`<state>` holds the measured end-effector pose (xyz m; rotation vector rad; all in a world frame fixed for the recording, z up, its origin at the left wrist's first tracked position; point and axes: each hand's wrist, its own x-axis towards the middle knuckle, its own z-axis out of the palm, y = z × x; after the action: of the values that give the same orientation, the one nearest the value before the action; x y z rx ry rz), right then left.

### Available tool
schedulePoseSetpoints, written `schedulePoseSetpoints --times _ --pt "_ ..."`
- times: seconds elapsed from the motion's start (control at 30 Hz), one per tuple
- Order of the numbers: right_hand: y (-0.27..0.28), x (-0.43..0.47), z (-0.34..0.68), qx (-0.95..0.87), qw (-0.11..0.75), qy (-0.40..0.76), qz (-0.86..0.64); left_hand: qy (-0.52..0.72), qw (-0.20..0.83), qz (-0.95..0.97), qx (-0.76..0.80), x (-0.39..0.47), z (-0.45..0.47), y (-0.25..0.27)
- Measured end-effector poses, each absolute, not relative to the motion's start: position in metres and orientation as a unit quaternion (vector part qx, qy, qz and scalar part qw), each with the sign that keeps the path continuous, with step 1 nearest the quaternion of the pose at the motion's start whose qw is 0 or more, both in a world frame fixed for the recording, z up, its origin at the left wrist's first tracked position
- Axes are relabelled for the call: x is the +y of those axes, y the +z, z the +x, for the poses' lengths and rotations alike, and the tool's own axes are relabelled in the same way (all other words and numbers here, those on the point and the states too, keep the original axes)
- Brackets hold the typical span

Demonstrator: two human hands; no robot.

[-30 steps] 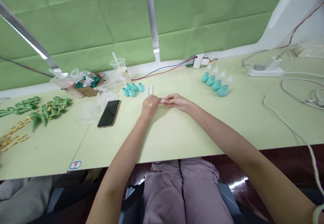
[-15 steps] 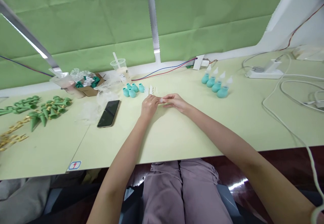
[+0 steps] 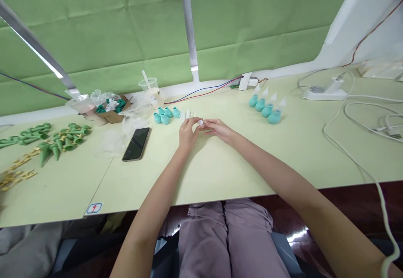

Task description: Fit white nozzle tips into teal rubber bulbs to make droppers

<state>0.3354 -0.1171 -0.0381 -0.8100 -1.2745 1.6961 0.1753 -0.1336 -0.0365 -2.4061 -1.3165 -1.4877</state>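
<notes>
A small white round piece [image 3: 200, 122] sits between the fingertips of both hands, over the middle of the table. My left hand [image 3: 187, 134] pinches it from the left, and my right hand [image 3: 220, 129] has its thumb and fingertips closed at its right side. Just behind my left hand lie small white parts [image 3: 188, 113], partly hidden by the fingers. To their left stand several turquoise bulbs [image 3: 164, 118] with open necks. On the right, a slanting row of several turquoise bulbs [image 3: 267, 110] carries clear pointed tips [image 3: 273, 96].
A phone [image 3: 136, 144] and a plastic bag [image 3: 127, 123] lie to the left, near drink cups [image 3: 151, 91] and a cardboard box [image 3: 115, 114]. Green cone-shaped parts [image 3: 67, 137] and yellow pieces [image 3: 19, 177] cover the far left. A power strip [image 3: 325, 93] and white cables occupy the right.
The white piece now shows more plainly between my fingertips. My left hand has turned slightly, its fingers more upright. The whole view has shifted a little.
</notes>
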Motion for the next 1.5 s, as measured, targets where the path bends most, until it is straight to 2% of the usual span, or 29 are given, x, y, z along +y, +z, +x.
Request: schedulePoseSetpoints --times 0.13,0.2,0.3,0.4,0.47,0.53,0.7,0.93,1.07,1.2,1.3,1.4,1.5 --pt "-0.034 -0.114 0.336 -0.511 0.445 0.643 -0.356 -0.464 0.045 -0.78 -0.418 -0.135 0.175 -0.032" --pt "-0.032 -0.109 0.34 -0.538 0.461 0.577 -0.405 -0.455 0.064 -0.772 -0.438 -0.134 0.173 -0.032" --pt "-0.028 -0.101 0.355 -0.622 0.469 0.358 -0.514 -0.45 0.087 -0.72 -0.521 -0.127 0.163 -0.035" --pt "-0.027 -0.097 0.375 -0.71 0.401 0.103 -0.57 -0.463 0.082 -0.637 -0.611 -0.116 0.146 -0.042" --pt "-0.028 -0.096 0.386 -0.728 0.351 0.012 -0.589 -0.485 0.068 -0.594 -0.638 -0.109 0.136 -0.045" --pt "-0.03 -0.096 0.392 -0.732 0.314 -0.029 -0.604 -0.497 0.053 -0.575 -0.647 -0.105 0.129 -0.046" --pt "-0.041 -0.092 0.394 -0.74 0.276 -0.052 -0.611 -0.474 0.022 -0.586 -0.657 -0.104 0.125 -0.048" --pt "-0.049 -0.088 0.394 -0.713 0.321 -0.009 -0.623 -0.525 -0.027 -0.603 -0.6 -0.102 0.121 -0.055" --pt "-0.044 -0.093 0.389 -0.707 0.36 -0.035 -0.608 -0.487 -0.017 -0.579 -0.653 -0.108 0.126 -0.04" --pt "-0.041 -0.102 0.366 -0.741 0.363 -0.054 -0.563 -0.55 -0.044 -0.603 -0.577 -0.11 0.133 -0.029" --pt "-0.046 -0.102 0.339 -0.781 0.314 -0.039 -0.539 -0.568 -0.117 -0.608 -0.542 -0.108 0.137 -0.031" --pt "-0.051 -0.091 0.312 -0.793 0.268 -0.006 -0.546 -0.554 -0.24 -0.604 -0.52 -0.106 0.142 -0.037" --pt "-0.051 -0.076 0.293 -0.761 0.271 0.034 -0.588 -0.536 -0.335 -0.602 -0.488 -0.106 0.145 -0.041"
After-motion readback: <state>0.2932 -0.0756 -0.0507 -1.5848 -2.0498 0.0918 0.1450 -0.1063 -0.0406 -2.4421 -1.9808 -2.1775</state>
